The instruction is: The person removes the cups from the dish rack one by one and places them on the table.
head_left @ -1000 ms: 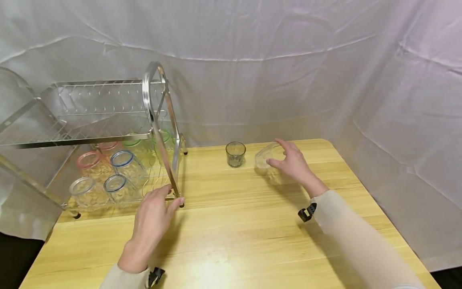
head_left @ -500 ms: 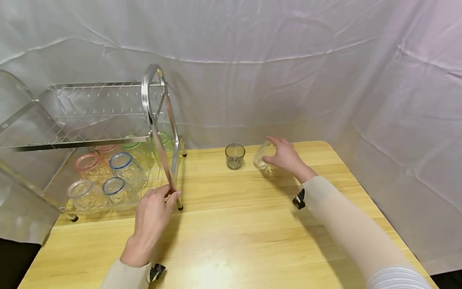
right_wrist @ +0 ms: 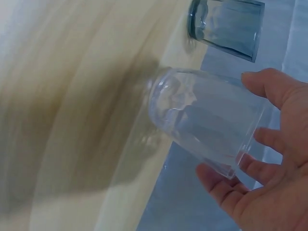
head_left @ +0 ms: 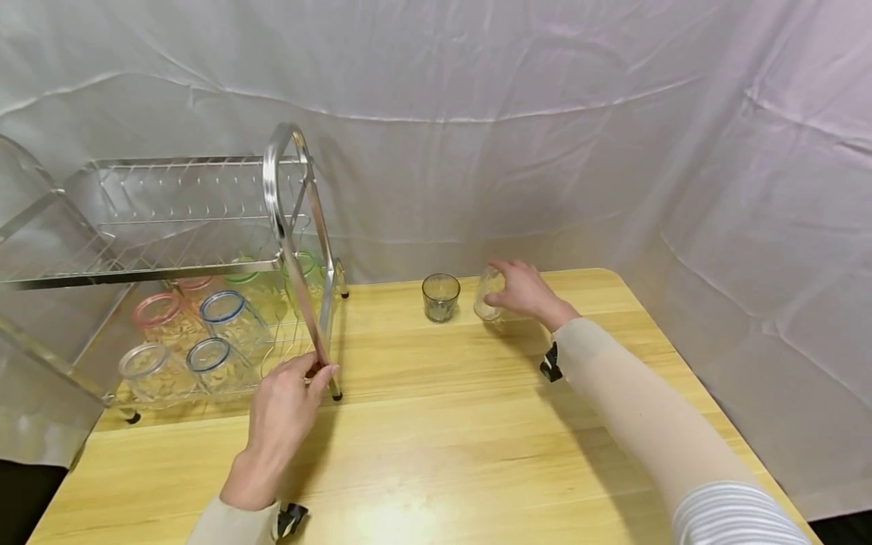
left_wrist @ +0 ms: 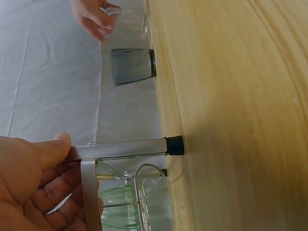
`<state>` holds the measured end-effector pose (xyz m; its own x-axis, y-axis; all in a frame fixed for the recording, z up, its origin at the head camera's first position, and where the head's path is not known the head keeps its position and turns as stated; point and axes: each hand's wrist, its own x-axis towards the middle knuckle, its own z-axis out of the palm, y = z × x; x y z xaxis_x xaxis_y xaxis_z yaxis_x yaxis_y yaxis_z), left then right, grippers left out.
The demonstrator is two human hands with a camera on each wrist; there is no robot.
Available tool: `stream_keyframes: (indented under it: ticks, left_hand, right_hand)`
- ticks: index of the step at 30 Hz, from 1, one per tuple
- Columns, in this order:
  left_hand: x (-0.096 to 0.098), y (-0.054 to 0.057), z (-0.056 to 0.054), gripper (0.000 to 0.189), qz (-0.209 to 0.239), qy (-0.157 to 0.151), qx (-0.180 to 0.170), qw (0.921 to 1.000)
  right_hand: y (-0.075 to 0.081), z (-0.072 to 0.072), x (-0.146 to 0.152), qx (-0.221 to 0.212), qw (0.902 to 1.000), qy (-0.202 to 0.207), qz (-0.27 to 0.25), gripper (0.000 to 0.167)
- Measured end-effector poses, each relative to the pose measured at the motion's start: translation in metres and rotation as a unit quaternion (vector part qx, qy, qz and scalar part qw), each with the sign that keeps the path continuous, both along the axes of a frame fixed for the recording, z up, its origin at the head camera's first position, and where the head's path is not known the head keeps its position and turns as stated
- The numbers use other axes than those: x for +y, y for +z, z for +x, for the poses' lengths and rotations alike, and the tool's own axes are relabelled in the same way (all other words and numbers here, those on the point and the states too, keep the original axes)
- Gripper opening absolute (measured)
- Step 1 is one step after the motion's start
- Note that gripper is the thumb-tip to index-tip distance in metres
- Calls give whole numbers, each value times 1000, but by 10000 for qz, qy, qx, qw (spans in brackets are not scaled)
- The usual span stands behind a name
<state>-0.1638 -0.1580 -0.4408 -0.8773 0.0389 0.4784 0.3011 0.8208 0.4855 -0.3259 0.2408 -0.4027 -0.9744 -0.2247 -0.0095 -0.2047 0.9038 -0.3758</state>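
Observation:
My left hand [head_left: 282,405] grips the front right leg of a two-tier metal dish rack [head_left: 270,182], low down near its black foot [left_wrist: 175,145]. On the right, my right hand [head_left: 527,294] holds a clear drinking glass [right_wrist: 207,113] by its rim end, thumb on one side and fingers on the other. The clear glass stands nearly upright, its base at the tabletop; the head view does not show whether it touches. Just left of it stands a grey tinted glass [head_left: 440,297], upright, mouth up, a small gap apart.
On the rack's lower tier sit several upside-down glasses: clear [head_left: 153,371], blue-rimmed [head_left: 223,306], red-rimmed [head_left: 160,310] and green-rimmed [head_left: 252,280]. A grey-white curtain [head_left: 436,174] hangs behind the wooden table [head_left: 436,424] and along its right side.
My right hand has moved left with the clear glass, which now stands closer to the grey glass and less tilted. My left hand stays on the rack leg, its fingers closer around it.

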Motion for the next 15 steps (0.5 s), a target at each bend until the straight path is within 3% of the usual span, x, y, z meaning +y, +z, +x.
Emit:
stream_keyframes:
  ticks: [15]
  left_hand:
    - [-1, 0, -1, 12, -19, 39, 26, 10000]
  right_hand:
    - [14, -12, -10, -435, 9979, 105, 473, 84]
